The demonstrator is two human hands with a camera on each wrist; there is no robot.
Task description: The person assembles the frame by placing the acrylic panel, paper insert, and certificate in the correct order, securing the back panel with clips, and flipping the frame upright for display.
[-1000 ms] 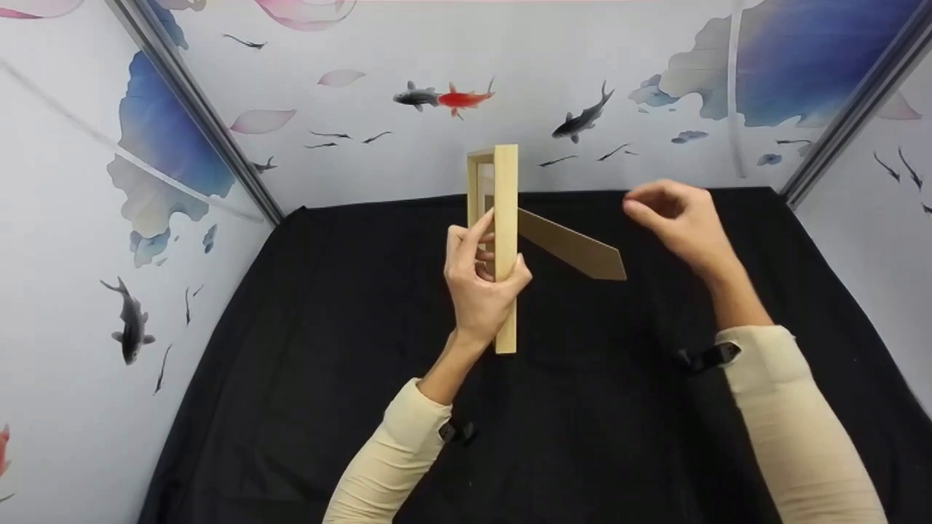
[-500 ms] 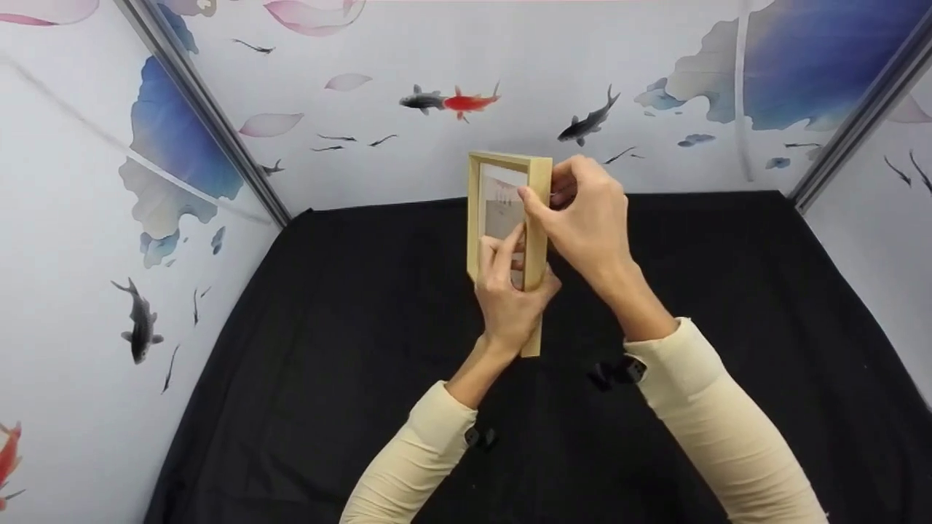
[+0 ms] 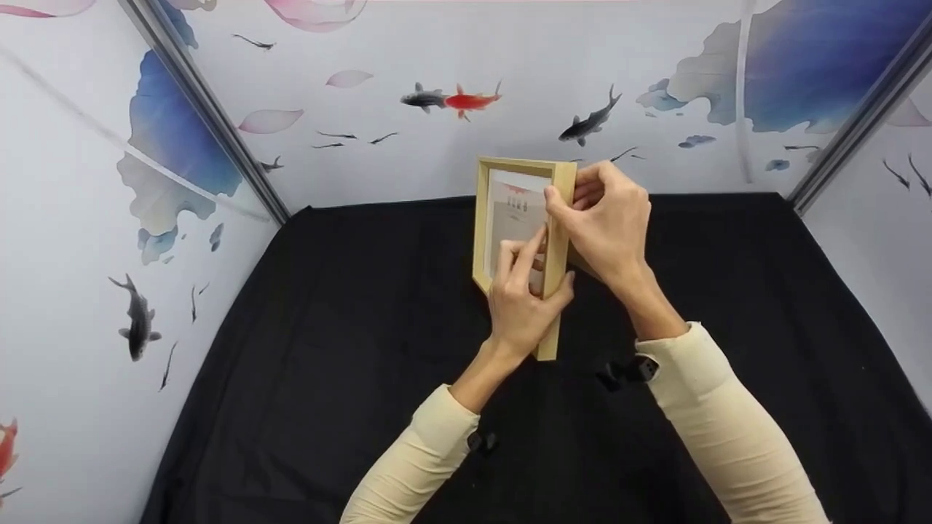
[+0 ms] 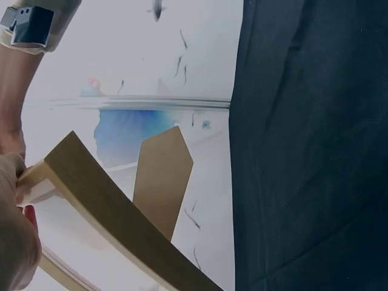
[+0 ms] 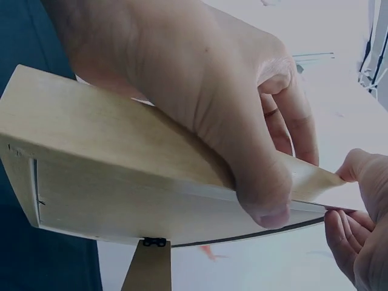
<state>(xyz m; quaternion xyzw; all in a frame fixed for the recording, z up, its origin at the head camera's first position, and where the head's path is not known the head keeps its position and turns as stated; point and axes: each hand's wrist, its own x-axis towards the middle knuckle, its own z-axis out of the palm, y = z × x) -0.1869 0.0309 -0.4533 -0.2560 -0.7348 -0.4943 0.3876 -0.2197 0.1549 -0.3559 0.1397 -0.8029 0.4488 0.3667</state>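
Observation:
A light wooden picture frame (image 3: 559,247) is held upright in the air, its front turned partly to the left. Behind the pane sits a pale print (image 3: 510,207) with a red mark and lettering. My left hand (image 3: 523,298) grips the frame's near side low down, fingers on the front and thumb on the back. Higher up on that side, my right hand (image 3: 611,222) pinches the edge near the top corner, thumb in front and fingers behind. A brown stand flap (image 4: 163,176) juts out from the back, joined by a small black hinge (image 5: 154,242).
A black cloth (image 3: 349,349) covers the table below. White panels (image 3: 437,44) painted with fish and petals enclose the back and sides, with grey metal posts (image 3: 211,109) at the corners.
My right hand has come in from the right and taken hold of the frame's upper edge. The frame has shifted right and turned, so more of its front shows.

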